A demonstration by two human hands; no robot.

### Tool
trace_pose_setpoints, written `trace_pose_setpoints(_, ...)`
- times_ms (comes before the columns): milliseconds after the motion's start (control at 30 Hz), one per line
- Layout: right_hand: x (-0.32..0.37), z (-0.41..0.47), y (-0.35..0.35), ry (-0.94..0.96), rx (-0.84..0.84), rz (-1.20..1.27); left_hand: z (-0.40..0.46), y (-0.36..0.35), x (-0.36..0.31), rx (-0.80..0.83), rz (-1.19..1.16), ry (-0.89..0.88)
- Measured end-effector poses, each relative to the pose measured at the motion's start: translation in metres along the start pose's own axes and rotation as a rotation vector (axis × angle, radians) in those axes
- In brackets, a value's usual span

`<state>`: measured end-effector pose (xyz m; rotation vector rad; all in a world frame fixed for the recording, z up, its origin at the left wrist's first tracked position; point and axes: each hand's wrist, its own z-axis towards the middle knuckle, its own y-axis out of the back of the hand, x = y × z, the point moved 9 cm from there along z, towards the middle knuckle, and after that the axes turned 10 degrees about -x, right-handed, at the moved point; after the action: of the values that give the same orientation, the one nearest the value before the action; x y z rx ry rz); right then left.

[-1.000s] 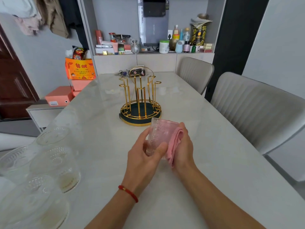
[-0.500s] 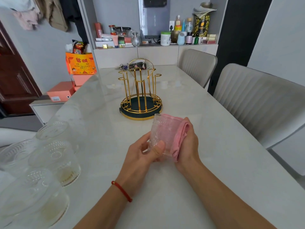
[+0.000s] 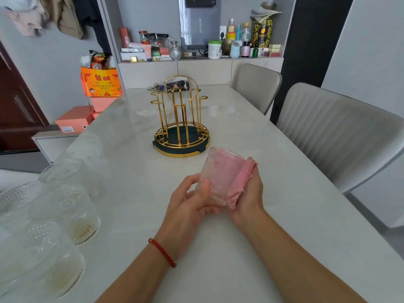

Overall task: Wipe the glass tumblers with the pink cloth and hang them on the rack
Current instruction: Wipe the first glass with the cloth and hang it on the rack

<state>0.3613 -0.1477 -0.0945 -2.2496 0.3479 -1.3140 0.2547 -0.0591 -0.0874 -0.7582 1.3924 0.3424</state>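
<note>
So far our rack (image 3: 181, 127) hangs bare; left hand (image 3: 190, 202) grips one tumbler (image 3: 218, 171) near it, right hand (image 3: 249, 193) clutches the pink cloth (image 3: 240, 182); others (image 3: 65, 204) wait unwiped.

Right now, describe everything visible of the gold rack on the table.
The gold rack is shiny metal wire as it looks: thin upright posts ending in small loops, with a tall arched handle over them, rising from a round dark green tray with a gold rim. It stands upright on the pale table, beyond the hands. No tumbler hangs on it, and nothing touches it except the table.
</note>
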Motion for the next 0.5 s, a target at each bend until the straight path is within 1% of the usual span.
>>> trace_pose_setpoints(33, -0.003, 0.001, -0.001, -0.043, 0.031, -0.002, 0.000, -0.002, 0.003, 0.014, -0.067, 0.084)
trace_pose_setpoints(100, -0.010, 0.002, -0.001, -0.103, 0.040, 0.015, -0.002, -0.006, 0.012, 0.031, -0.127, 0.237)
trace_pose_setpoints(167, -0.013, 0.004, -0.001, -0.120, 0.009, 0.010, -0.004, -0.010, 0.017, 0.003, -0.135, 0.277)
trace_pose_setpoints(267, -0.010, -0.001, -0.004, -0.089, -0.009, 0.046, -0.003, -0.010, 0.017, -0.056, -0.124, 0.193)
trace_pose_setpoints(367, -0.007, -0.006, -0.006, -0.060, -0.012, 0.087, -0.003, -0.011, 0.010, -0.030, -0.037, 0.064)
trace_pose_setpoints(500, -0.016, -0.015, -0.006, -0.143, 0.032, 0.067, -0.003, -0.007, 0.010, -0.073, 0.065, 0.002)
